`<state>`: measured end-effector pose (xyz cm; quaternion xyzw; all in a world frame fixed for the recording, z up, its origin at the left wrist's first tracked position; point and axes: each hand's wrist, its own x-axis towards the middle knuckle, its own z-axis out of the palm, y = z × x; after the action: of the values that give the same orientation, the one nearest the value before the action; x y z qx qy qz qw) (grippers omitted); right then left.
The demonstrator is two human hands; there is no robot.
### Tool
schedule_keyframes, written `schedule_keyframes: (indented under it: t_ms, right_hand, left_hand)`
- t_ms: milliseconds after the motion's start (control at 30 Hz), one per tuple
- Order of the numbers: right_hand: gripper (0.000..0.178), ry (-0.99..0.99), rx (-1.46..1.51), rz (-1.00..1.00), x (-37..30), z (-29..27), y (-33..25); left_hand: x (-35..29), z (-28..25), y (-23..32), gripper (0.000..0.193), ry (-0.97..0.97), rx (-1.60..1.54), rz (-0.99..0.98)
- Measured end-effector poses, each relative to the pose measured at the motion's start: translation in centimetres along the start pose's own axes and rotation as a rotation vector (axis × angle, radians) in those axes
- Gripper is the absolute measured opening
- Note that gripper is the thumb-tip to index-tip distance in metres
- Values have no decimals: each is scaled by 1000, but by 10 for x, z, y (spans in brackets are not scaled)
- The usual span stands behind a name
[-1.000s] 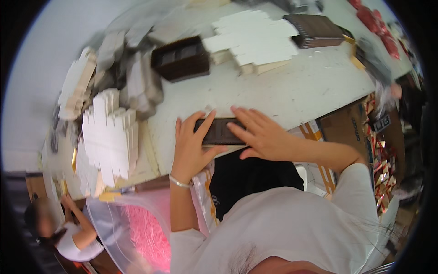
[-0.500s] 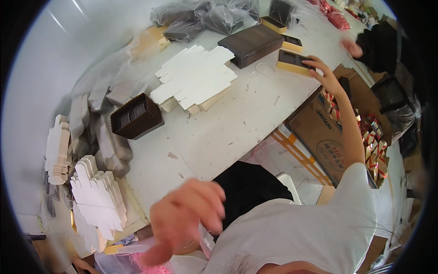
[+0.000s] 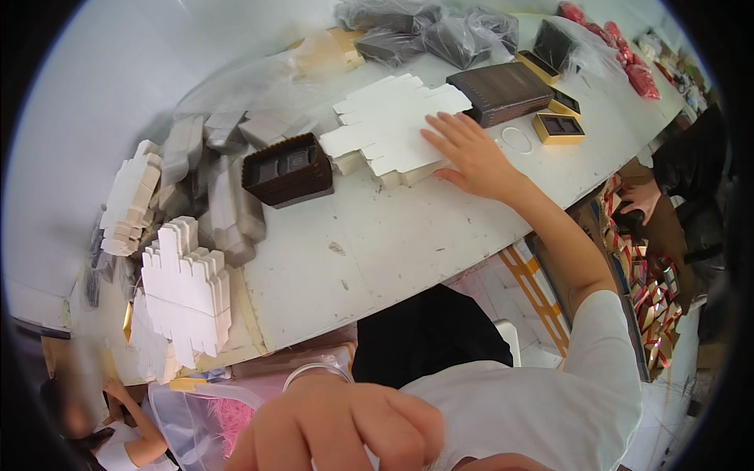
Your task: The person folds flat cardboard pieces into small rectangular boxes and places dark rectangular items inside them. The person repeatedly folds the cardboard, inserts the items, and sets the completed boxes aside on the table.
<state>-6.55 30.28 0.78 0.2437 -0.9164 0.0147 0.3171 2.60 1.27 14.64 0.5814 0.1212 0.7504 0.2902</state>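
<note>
My right hand (image 3: 471, 153) lies flat with its fingers spread on the right edge of a stack of white die-cut card blanks (image 3: 385, 118) at the far middle of the white table (image 3: 377, 243). It holds nothing. My left hand (image 3: 338, 428), a bangle on its wrist, is close to the camera at the lower edge; its fingers are curled and I see nothing in them. It hovers beside a clear plastic bag of pink paper shreds (image 3: 224, 416). A dark brown open box (image 3: 288, 169) sits left of the blanks.
A large brown lidded box (image 3: 499, 92) and small gold-rimmed boxes (image 3: 558, 125) stand at the far right. More white blanks (image 3: 184, 286) pile up at the left. Dark plastic bags (image 3: 440, 31) lie at the back. Another person's hand (image 3: 640, 196) reaches over a carton of gold and red pieces (image 3: 648, 290).
Both hands held a dark box at the table's near edge. My right hand carried it to the far right, then moved onto the white blanks. My left hand dropped toward the bag.
</note>
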Motion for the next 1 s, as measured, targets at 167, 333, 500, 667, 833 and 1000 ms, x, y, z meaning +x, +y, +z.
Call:
schedule_keyframes:
  t_ms: [167, 333, 500, 667, 833, 1000]
  right_hand:
    - [37, -144, -55, -114, -6, 13, 10]
    - [32, -201, 218, -31, -8, -14, 6]
    - [21, -76, 116, -15, -2, -21, 14]
    - [22, 278, 16, -187, 11, -53, -23]
    - [25, 201, 126, -347, -13, -96, -121]
    - [28, -230, 672, 133, -50, -55, -154]
  left_hand:
    - [-52, -32, -1, 50, 125, 325, -65]
    - [-94, -43, -18, 45, 596, 680, -132]
    - [-85, -56, -36, 25, 727, 1245, -275]
    - [-69, -61, -49, 45, 632, 1848, -146]
    - [-101, -32, -46, 38, 320, 2130, -279]
    - [-138, -12, -68, 23, 770, 1548, -865]
